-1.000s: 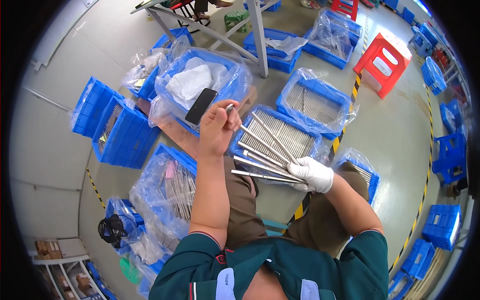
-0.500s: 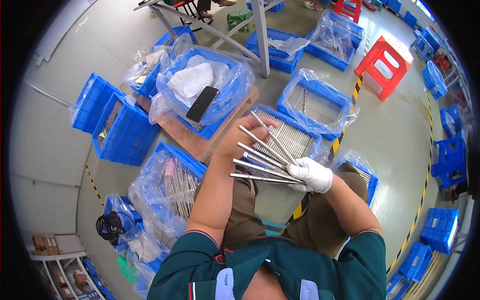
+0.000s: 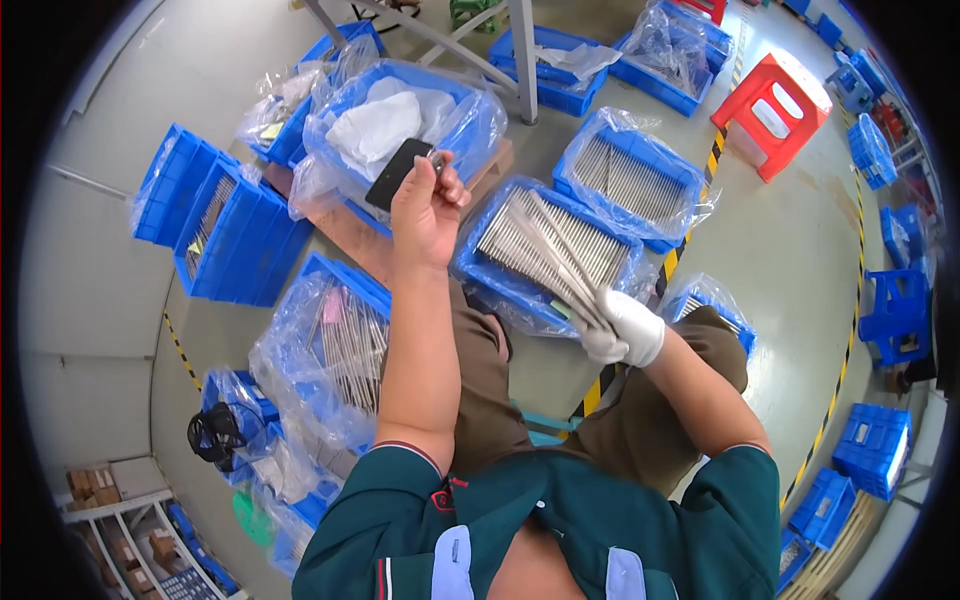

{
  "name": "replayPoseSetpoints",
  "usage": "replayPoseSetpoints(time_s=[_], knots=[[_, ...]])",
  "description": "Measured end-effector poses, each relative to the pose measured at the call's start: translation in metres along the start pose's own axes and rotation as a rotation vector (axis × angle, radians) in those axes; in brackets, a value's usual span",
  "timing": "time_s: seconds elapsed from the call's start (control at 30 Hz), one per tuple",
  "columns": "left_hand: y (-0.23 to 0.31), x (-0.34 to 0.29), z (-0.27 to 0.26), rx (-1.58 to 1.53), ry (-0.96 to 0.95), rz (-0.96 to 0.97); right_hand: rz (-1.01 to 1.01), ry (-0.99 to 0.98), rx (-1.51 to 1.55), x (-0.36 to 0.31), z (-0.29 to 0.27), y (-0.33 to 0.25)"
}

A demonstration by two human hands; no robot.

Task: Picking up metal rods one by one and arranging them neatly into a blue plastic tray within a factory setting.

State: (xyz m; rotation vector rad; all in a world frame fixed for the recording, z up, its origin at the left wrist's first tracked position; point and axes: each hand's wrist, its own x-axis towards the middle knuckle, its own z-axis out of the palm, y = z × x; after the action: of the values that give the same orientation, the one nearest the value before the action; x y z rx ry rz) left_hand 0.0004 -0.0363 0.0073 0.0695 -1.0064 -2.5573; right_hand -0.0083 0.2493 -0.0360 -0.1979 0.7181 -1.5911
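In my white-gloved right hand [image 3: 630, 332] is a fanned bundle of slim metal rods [image 3: 555, 250], blurred by motion, held at their lower ends. The rods extend up and left over a blue bin [image 3: 480, 270] lined with clear plastic and filled with rows of similar rods. My bare left hand [image 3: 430, 210] is raised with its fingers curled; a small dark, shiny bit shows by the fingertips, too small to name. Behind that hand a black phone [image 3: 388, 182] lies over a plastic-lined blue bin [image 3: 455, 90] holding white sheeting, partly covered by my fingers.
A second bin of rods [image 3: 630, 185] stands beyond the first. To the left are a bin of loose rods [image 3: 350, 350] and stacked blue crates [image 3: 245, 250]. A red stool [image 3: 770, 115] is at the far right, near yellow-black floor tape [image 3: 712, 165]. Grey table legs [image 3: 523, 60] rise at the back.
My left hand has left the rods and moved up and left to beside the phone. The rods in my right hand have swung from pointing left to pointing up and left. The view has shifted slightly.
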Motion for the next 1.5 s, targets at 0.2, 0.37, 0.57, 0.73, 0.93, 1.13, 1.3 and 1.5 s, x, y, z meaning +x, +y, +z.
replayPoseSetpoints(time_s=[0.2, 0.37, 0.57, 0.73, 0.93, 1.13, 1.3, 1.5], knots=[[-0.015, -0.001, -0.005, -0.098, 0.082, -0.044, 0.052, 0.182, 0.431, 0.024, -0.062, 0.017], [-0.022, -0.002, 0.0, -0.053, 0.025, -0.085, 0.142, 0.55, 0.535, 0.069, -0.132, 0.075], [-0.026, -0.011, 0.011, -0.1, 0.044, -0.166, 0.045, 0.666, 0.592, 0.113, -0.194, 0.118], [-0.017, -0.014, 0.01, -0.13, 0.034, -0.234, -0.005, 0.655, 0.696, 0.152, -0.223, 0.11], [-0.007, -0.017, 0.009, -0.13, 0.027, -0.246, -0.026, 0.784, 0.616, 0.2, -0.261, 0.089], [-0.01, -0.011, 0.015, -0.139, 0.064, -0.316, 0.032, 0.85, 0.48, 0.233, -0.312, 0.096], [-0.007, -0.01, 0.008, -0.192, 0.042, -0.291, 0.4, 1.235, -0.494, 0.244, -0.316, 0.088], [-0.003, -0.013, 0.003, -0.185, 0.043, -0.307, 0.447, 1.587, -0.909, 0.225, -0.296, 0.083]])
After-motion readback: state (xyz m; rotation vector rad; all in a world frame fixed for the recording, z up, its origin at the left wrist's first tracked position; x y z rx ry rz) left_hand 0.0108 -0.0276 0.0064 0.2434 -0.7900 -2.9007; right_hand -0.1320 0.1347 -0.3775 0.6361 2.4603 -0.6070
